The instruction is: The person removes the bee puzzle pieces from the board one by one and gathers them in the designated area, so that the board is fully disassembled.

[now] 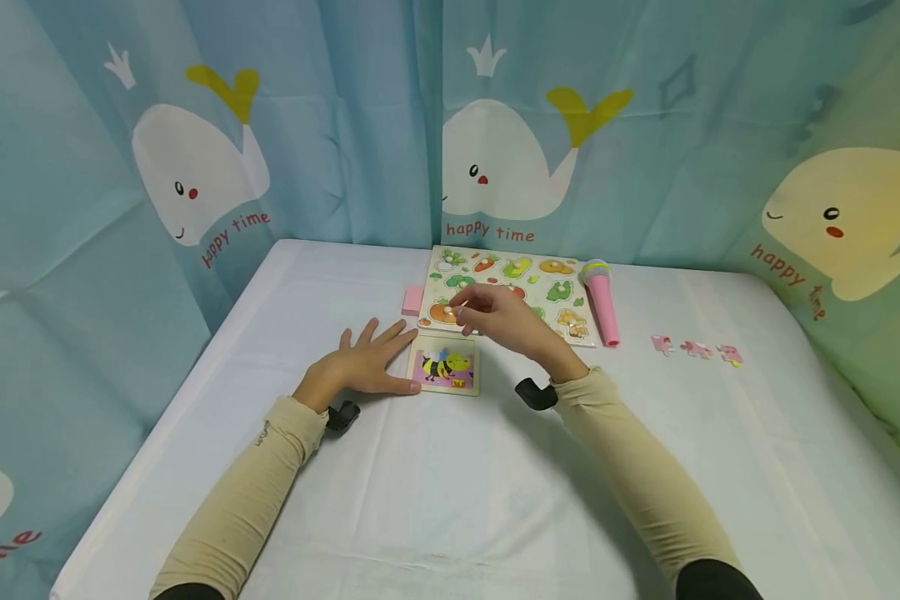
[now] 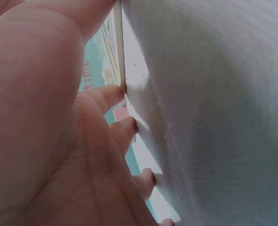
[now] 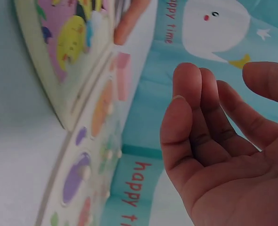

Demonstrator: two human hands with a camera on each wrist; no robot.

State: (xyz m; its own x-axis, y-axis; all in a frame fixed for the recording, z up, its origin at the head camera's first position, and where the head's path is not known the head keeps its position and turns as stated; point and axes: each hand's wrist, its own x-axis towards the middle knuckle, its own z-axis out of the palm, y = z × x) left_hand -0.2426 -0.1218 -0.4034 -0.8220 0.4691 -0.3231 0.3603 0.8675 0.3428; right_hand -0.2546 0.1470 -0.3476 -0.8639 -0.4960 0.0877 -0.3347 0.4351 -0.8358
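At mid-frame, your splayed left hand (image 1: 363,363) touches a cream-framed rectangular bee puzzle (image 1: 446,370); your empty right hand (image 1: 506,318) hovers, loosely curved.

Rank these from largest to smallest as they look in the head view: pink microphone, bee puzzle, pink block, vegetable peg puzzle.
1. Vegetable peg puzzle, partly hidden by a hand
2. Bee puzzle
3. Pink microphone
4. Pink block

Purple puzzle (image 1: 439,382), black-striped yellow bee (image 1: 444,366)
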